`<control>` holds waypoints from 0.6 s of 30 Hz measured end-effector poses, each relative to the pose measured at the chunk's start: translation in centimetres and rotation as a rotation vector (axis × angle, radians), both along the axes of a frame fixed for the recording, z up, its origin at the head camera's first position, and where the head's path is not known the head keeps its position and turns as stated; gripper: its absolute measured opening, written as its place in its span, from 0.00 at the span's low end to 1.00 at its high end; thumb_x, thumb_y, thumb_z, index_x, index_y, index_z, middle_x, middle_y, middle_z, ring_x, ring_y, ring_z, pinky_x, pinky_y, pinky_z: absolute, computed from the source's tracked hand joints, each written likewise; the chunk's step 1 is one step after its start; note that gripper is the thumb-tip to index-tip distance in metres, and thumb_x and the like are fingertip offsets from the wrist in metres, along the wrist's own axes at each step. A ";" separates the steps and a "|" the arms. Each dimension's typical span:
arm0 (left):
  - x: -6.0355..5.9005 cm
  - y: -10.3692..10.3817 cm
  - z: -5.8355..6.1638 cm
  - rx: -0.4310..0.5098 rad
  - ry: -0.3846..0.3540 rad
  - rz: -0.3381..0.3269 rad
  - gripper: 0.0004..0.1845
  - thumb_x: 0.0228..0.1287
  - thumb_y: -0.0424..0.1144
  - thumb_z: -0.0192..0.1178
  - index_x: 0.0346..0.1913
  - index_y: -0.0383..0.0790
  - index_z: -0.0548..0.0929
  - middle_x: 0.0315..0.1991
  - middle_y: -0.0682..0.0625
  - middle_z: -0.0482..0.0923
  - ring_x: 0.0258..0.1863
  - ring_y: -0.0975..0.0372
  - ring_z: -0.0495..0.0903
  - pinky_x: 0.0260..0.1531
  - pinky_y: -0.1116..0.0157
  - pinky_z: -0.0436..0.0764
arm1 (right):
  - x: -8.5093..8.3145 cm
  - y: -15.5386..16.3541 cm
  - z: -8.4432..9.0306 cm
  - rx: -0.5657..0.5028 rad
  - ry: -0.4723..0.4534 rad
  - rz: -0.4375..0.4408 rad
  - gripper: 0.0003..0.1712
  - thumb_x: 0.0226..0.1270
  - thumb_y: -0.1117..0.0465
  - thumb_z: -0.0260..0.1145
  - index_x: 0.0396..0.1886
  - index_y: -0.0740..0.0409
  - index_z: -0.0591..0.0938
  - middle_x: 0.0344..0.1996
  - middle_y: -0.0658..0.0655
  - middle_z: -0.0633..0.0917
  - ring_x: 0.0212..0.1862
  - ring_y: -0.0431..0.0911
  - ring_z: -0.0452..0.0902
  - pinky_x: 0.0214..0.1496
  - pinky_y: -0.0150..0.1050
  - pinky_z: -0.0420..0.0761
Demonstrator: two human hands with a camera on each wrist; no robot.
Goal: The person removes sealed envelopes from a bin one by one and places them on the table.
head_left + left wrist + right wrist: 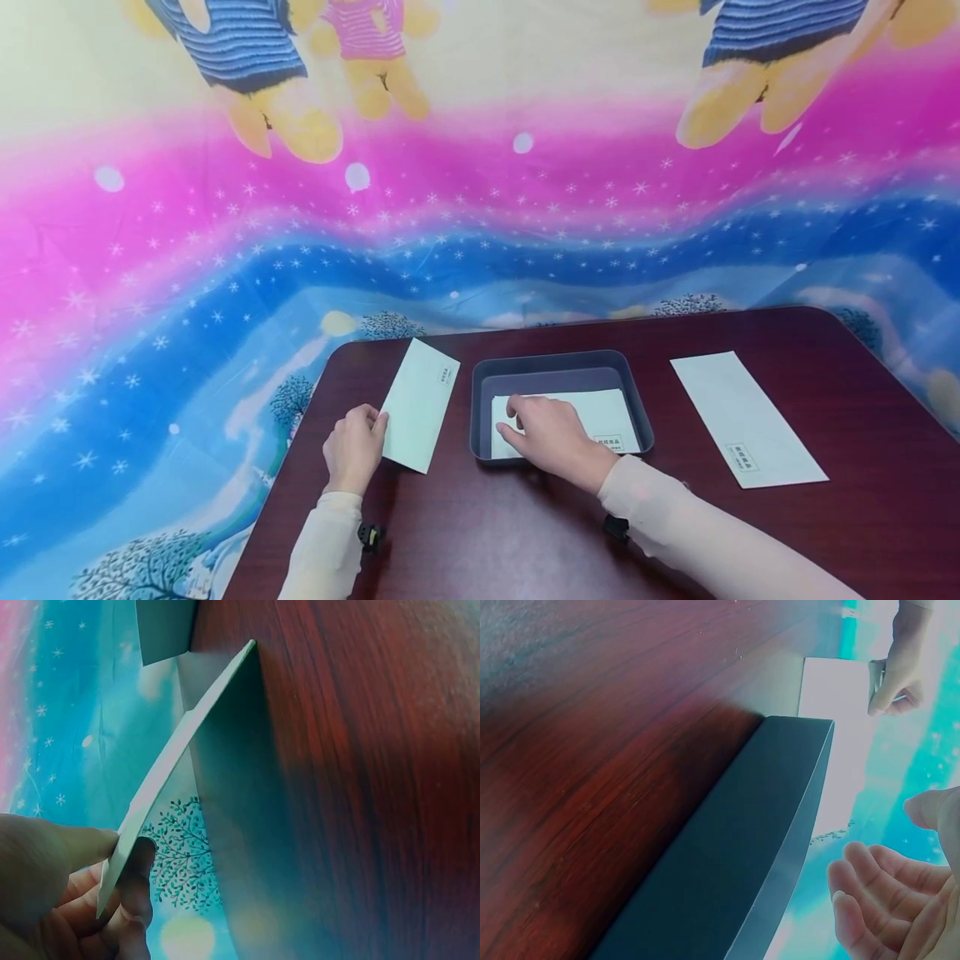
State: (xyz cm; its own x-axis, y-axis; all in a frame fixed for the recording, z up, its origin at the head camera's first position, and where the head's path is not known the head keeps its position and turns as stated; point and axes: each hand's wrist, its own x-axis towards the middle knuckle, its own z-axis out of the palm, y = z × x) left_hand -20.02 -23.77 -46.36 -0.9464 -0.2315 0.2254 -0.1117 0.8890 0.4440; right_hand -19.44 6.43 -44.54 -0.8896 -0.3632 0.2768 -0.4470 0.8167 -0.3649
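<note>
My left hand pinches the left edge of a pale envelope. In the left wrist view the thumb lies on one face of the envelope and fingers are behind it; its near edge is raised and the far edge comes down by the table. Over a dark grey tray hovers my right hand, and more pale paper with a printed box lies in that tray. In the right wrist view, the right hand's fingers curl loosely with nothing between them, above the tray's rim.
Another pale envelope with a printed box lies flat to the tray's right. Everything stands on a dark reddish-brown table with rounded far corners. A colourful cloth hangs behind it.
</note>
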 end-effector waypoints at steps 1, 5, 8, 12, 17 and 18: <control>0.0 0.0 0.0 -0.004 0.003 0.002 0.13 0.72 0.44 0.61 0.33 0.38 0.85 0.20 0.48 0.82 0.14 0.60 0.72 0.16 0.62 0.65 | 0.0 -0.1 0.0 -0.003 0.000 0.004 0.12 0.67 0.48 0.69 0.36 0.52 0.84 0.23 0.45 0.82 0.24 0.36 0.74 0.24 0.36 0.72; 0.1 -0.1 0.0 -0.013 0.011 -0.002 0.13 0.72 0.43 0.61 0.31 0.38 0.83 0.18 0.48 0.79 0.14 0.60 0.71 0.16 0.62 0.64 | 0.0 -0.3 0.1 -0.003 -0.001 0.007 0.12 0.67 0.48 0.68 0.36 0.52 0.83 0.23 0.45 0.83 0.25 0.36 0.75 0.25 0.37 0.73; 0.1 -0.1 0.0 -0.028 0.001 -0.005 0.14 0.72 0.42 0.61 0.28 0.40 0.81 0.15 0.49 0.75 0.13 0.59 0.70 0.16 0.62 0.63 | 0.0 -0.5 0.0 0.002 -0.002 0.007 0.12 0.67 0.49 0.68 0.36 0.52 0.83 0.23 0.46 0.83 0.25 0.36 0.76 0.25 0.37 0.73; 0.2 -0.2 -0.1 -0.053 -0.039 -0.002 0.18 0.71 0.41 0.61 0.21 0.41 0.75 0.12 0.50 0.69 0.12 0.58 0.67 0.15 0.62 0.60 | 0.0 -0.7 0.1 0.005 0.001 0.006 0.11 0.67 0.49 0.68 0.35 0.52 0.83 0.23 0.45 0.84 0.25 0.36 0.76 0.25 0.36 0.73; 0.3 -0.6 -0.3 -0.080 -0.087 -0.005 0.19 0.71 0.42 0.62 0.20 0.42 0.74 0.12 0.50 0.70 0.13 0.58 0.68 0.15 0.62 0.61 | 0.1 -0.9 0.1 0.010 0.017 0.011 0.12 0.66 0.49 0.69 0.36 0.52 0.84 0.23 0.45 0.85 0.26 0.37 0.78 0.25 0.37 0.74; 0.3 -0.6 -0.4 -0.084 -0.091 -0.006 0.19 0.71 0.42 0.62 0.20 0.42 0.75 0.12 0.49 0.71 0.13 0.58 0.69 0.16 0.61 0.62 | 0.1 -1.0 0.1 0.011 0.017 0.013 0.12 0.66 0.49 0.69 0.36 0.52 0.84 0.23 0.46 0.85 0.26 0.37 0.78 0.25 0.37 0.74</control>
State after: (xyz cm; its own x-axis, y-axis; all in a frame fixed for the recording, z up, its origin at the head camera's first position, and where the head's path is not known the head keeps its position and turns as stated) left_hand -19.72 -24.41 -46.72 -0.9652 -0.2096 0.1564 -0.1428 0.9234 0.3562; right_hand -19.30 5.43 -44.40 -0.8800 -0.3778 0.2878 -0.4636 0.8148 -0.3481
